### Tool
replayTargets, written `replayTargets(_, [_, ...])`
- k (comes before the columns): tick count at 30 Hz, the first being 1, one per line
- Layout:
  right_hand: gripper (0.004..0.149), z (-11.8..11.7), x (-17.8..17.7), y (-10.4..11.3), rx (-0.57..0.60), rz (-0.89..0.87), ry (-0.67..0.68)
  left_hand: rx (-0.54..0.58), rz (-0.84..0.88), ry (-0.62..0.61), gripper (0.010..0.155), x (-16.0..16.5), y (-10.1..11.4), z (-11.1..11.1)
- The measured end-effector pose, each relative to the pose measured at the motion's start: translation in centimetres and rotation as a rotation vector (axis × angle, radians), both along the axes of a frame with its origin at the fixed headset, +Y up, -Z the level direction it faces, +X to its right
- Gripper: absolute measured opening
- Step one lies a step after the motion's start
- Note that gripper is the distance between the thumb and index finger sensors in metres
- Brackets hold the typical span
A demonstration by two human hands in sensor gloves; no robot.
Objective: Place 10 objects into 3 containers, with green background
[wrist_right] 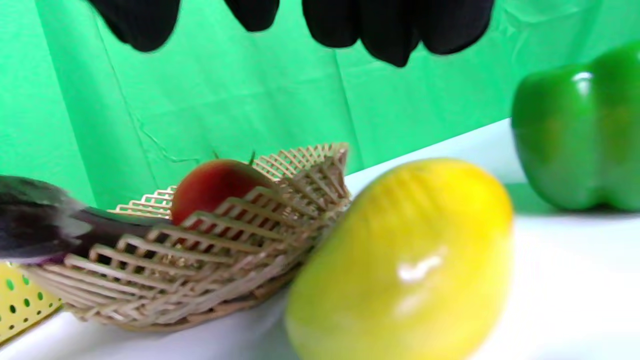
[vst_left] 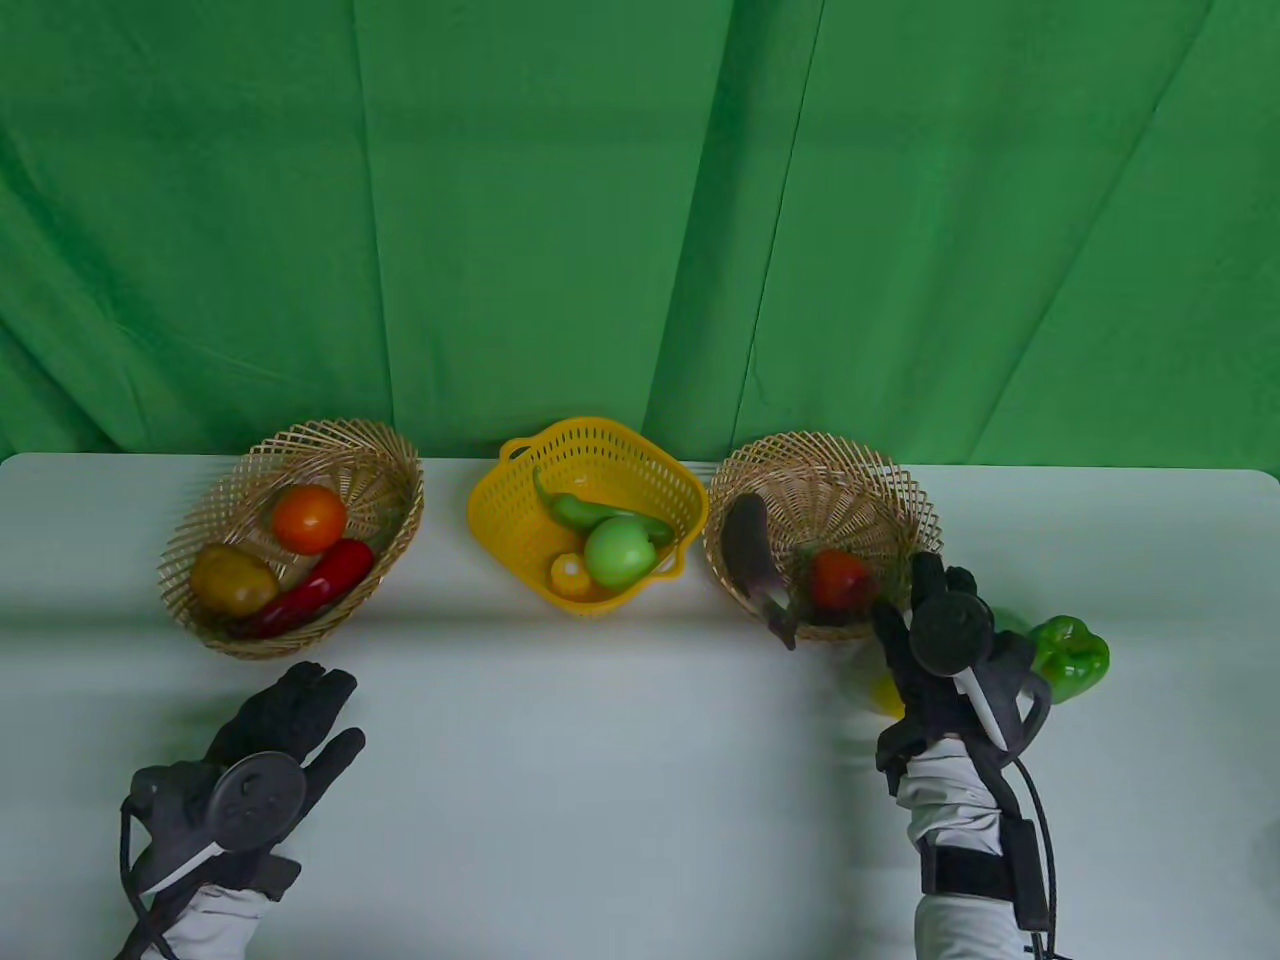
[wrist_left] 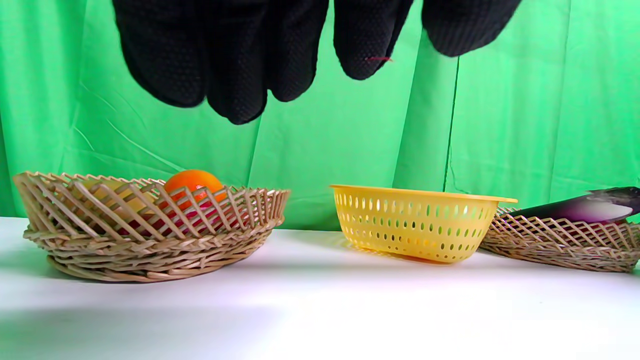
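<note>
Green cloth hung behind our white table (vst_left: 620, 800). Our right hand (vst_left: 950, 650), fingers apart and empty, hovered over the yellow fruit (wrist_right: 400, 260), far nearer than our idle, spread left hand (vst_left: 265, 760).

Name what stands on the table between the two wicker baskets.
The yellow plastic basket stands between the left wicker basket and the right wicker basket, clearest in the table view.

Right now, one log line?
placed: 8 of 10 | loose: yellow fruit, green pepper | right hand: above fruit, empty | left hand: idle
</note>
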State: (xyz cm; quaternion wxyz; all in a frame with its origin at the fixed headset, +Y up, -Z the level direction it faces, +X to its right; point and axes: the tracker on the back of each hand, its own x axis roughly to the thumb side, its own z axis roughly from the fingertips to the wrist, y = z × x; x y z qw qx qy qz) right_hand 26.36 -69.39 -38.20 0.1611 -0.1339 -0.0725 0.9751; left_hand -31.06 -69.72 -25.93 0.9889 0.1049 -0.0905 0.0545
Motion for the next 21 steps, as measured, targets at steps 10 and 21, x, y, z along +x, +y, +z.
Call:
replayTargets(10, [0.080,0.9,1.1,-3.6,-0.117,-0.034,-0.066,0.005,0.002,-0.004,0.062,0.0,0.0,0.0])
replayTargets(21, [0.080,0.6,1.5,-6.6,-0.288,-0.083,-0.138,-0.008,0.007,-0.002,0.062,-0.1,-0.3,-0.1])
